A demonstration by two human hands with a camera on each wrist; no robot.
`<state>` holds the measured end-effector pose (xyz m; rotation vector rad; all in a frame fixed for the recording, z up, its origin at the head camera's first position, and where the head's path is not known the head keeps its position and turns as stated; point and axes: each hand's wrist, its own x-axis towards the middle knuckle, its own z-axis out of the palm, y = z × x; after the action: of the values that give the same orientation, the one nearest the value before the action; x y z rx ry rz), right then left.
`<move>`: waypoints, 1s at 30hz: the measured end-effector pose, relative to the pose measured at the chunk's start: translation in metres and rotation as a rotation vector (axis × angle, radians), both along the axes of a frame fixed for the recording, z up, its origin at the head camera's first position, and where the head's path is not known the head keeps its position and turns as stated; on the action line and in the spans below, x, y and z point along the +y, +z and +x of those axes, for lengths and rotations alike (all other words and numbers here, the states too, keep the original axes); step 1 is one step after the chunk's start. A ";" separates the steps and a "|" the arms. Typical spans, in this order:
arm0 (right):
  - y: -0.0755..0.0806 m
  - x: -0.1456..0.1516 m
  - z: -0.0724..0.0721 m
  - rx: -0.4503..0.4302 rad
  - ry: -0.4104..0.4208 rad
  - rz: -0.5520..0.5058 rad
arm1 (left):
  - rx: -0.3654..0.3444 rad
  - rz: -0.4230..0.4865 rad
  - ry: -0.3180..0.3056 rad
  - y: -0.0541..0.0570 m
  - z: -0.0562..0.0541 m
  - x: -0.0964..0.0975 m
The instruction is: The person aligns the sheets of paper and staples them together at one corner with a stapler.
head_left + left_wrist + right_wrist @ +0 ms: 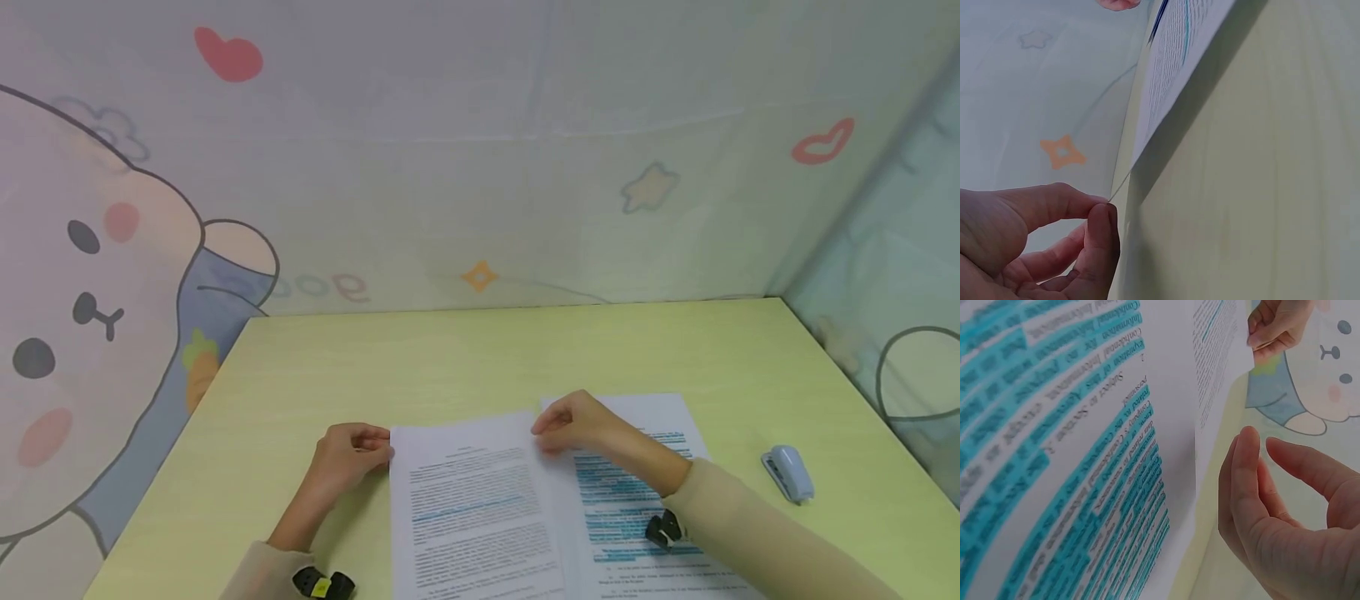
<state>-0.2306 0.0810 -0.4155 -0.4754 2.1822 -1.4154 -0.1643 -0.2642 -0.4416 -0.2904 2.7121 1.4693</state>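
My left hand (347, 458) pinches the upper left corner of a printed sheet of paper (472, 517); the left wrist view shows the sheet's thin edge (1121, 185) between thumb and finger. That side of the sheet is raised off the table and casts a shadow. My right hand (573, 425) is bent near the sheet's upper right corner. In the right wrist view a small gap separates its thumb from its fingertips (1249, 437), with nothing between them. A second printed page (622, 500), heavily marked in blue highlighter, lies to the right, partly under my right forearm.
A small light-blue stapler (787, 473) lies on the table (480, 358), right of the papers. Behind the table hangs a cloth backdrop (450, 167) with cartoon prints. Dark wrist bands (322, 583) are worn on both sleeves.
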 end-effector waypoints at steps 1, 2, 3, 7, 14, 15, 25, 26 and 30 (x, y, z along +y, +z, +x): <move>-0.001 -0.002 -0.001 0.002 -0.007 0.011 | -0.005 -0.005 0.006 0.000 0.000 -0.001; -0.001 -0.004 -0.003 0.007 -0.011 0.019 | -0.008 -0.010 0.008 0.000 0.001 -0.003; -0.002 -0.007 -0.004 0.010 -0.014 0.023 | -0.007 -0.013 0.004 0.000 0.001 -0.004; -0.003 -0.015 -0.010 0.038 -0.041 0.047 | 0.001 -0.009 0.004 0.000 0.002 -0.009; -0.004 -0.028 -0.018 0.121 -0.114 0.147 | -0.029 0.074 0.041 0.001 0.002 -0.011; -0.004 -0.030 -0.019 0.129 -0.124 0.158 | -0.032 0.091 0.043 0.001 0.001 -0.011; -0.008 -0.037 -0.026 0.138 -0.212 0.227 | -0.034 0.138 0.047 -0.003 0.001 -0.011; -0.008 -0.037 -0.026 0.142 -0.213 0.227 | -0.030 0.138 0.048 -0.003 0.001 -0.011; -0.009 -0.039 -0.028 0.133 -0.226 0.215 | -0.025 0.126 0.057 -0.003 0.000 -0.013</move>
<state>-0.2586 0.0420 -0.4243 -0.2578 2.5271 -1.2702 -0.1639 -0.2772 -0.4447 -0.3799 2.5981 1.6316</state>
